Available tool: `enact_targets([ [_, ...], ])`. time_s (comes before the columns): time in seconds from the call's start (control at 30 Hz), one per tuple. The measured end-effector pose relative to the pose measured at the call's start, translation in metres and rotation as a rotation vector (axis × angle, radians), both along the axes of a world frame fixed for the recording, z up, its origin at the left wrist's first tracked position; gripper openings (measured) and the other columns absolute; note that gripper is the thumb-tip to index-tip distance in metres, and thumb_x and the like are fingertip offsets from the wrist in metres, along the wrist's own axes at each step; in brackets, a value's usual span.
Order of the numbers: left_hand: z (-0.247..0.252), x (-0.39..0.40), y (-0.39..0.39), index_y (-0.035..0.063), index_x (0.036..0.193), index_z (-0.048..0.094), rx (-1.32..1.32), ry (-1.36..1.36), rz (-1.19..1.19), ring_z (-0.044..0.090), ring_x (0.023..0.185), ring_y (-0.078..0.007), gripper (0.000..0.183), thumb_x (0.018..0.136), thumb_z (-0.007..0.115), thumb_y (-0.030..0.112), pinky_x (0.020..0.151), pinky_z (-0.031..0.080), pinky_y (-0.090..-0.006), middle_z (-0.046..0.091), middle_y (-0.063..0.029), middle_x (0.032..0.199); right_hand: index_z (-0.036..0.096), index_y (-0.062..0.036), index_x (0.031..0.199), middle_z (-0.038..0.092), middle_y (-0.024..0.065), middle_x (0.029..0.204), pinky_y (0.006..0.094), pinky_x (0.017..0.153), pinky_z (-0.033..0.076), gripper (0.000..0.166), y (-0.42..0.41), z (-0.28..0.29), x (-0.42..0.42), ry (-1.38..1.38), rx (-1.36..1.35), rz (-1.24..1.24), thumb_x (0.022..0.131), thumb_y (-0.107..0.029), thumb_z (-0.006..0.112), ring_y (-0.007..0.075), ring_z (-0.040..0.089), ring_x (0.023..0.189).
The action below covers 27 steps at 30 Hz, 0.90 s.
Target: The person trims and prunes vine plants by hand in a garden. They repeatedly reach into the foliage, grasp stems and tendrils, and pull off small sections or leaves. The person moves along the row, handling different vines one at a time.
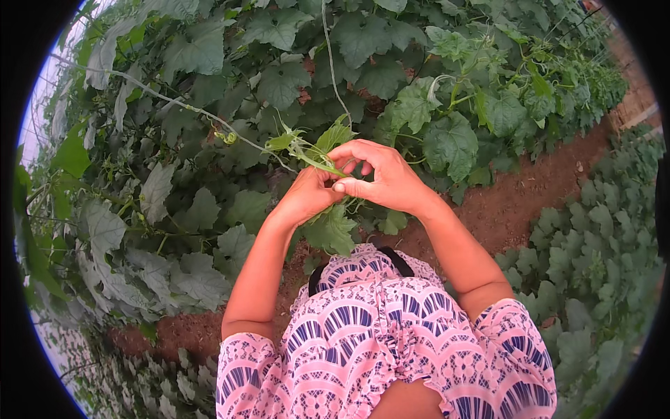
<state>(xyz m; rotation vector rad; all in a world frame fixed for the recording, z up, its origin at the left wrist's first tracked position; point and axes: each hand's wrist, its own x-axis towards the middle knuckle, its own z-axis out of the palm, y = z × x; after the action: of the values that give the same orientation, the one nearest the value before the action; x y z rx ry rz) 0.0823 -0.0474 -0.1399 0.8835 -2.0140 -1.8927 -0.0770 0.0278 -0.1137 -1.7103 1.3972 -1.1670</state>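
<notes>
My left hand (309,196) and my right hand (390,175) meet at the middle of the view, around the green shoot (311,152) of a climbing vine. Its tip, with young leaves and thin tendrils, points up and left out of my grasp. The right thumb and fingers pinch the stem, while the left fingers are partly hidden beneath it. A larger lobed leaf (332,230) hangs just below my hands. One support string (331,57) comes down from the top to behind my right hand. Another string (157,94) slants from the upper left towards my left hand.
Dense vine foliage (199,47) fills the far side and the left. Leafy stems with tendrils (460,99) reach in at the right. A strip of bare brown soil (502,204) runs between that growth and another leafy row (591,251) at the lower right.
</notes>
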Motion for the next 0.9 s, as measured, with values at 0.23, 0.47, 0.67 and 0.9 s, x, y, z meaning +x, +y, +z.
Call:
enact_targets([
  [0.23, -0.014, -0.002, -0.001, 0.0004, 0.084, 0.058, -0.140, 0.022, 0.098, 0.057, 0.070, -0.0163, 0.012, 0.073, 0.058, 0.005, 0.064, 0.045, -0.0316, 0.060, -0.0089, 0.072, 0.058, -0.0042, 0.101, 0.054, -0.0026, 0.073, 0.0189, 0.057, 0.038, 0.029, -0.001, 0.000, 0.007, -0.238, 0.111, 0.031, 0.075, -0.013, 0.067, 0.0035, 0.047, 0.064],
  [0.47, 0.068, 0.016, 0.027, 0.0032, 0.097, 0.061, -0.849, -0.124, 0.353, 0.061, 0.081, -0.0259, 0.019, 0.079, 0.055, 0.007, 0.064, 0.049, -0.0335, 0.056, -0.0161, 0.111, 0.055, -0.0051, 0.084, 0.052, -0.0035, 0.074, 0.0183, 0.057, 0.040, 0.016, -0.005, -0.009, -0.008, -0.291, 0.086, -0.073, 0.077, -0.010, 0.068, 0.0029, 0.047, 0.065],
  [0.67, 0.038, 0.002, 0.083, 0.0029, 0.096, 0.049, 0.111, 0.604, 0.549, 0.053, 0.094, -0.0124, 0.013, 0.084, 0.051, 0.002, 0.059, 0.047, -0.0216, 0.047, -0.0084, 0.110, 0.051, -0.0048, 0.080, 0.052, -0.0023, 0.075, 0.0175, 0.054, 0.040, 0.017, -0.011, -0.013, 0.003, -0.231, 0.000, -0.187, 0.077, -0.007, 0.067, 0.0023, 0.048, 0.066],
  [0.9, -0.012, -0.041, 0.055, 0.0026, 0.134, 0.022, 0.066, 0.610, 0.515, 0.044, 0.117, -0.0233, 0.058, 0.083, 0.049, -0.004, 0.091, 0.045, -0.0342, 0.035, -0.0140, 0.131, 0.053, -0.0027, 0.085, 0.059, 0.0021, 0.077, 0.0222, 0.058, 0.046, 0.017, -0.014, -0.014, 0.009, -0.261, -0.041, -0.263, 0.076, -0.009, 0.067, 0.0075, 0.055, 0.066],
])
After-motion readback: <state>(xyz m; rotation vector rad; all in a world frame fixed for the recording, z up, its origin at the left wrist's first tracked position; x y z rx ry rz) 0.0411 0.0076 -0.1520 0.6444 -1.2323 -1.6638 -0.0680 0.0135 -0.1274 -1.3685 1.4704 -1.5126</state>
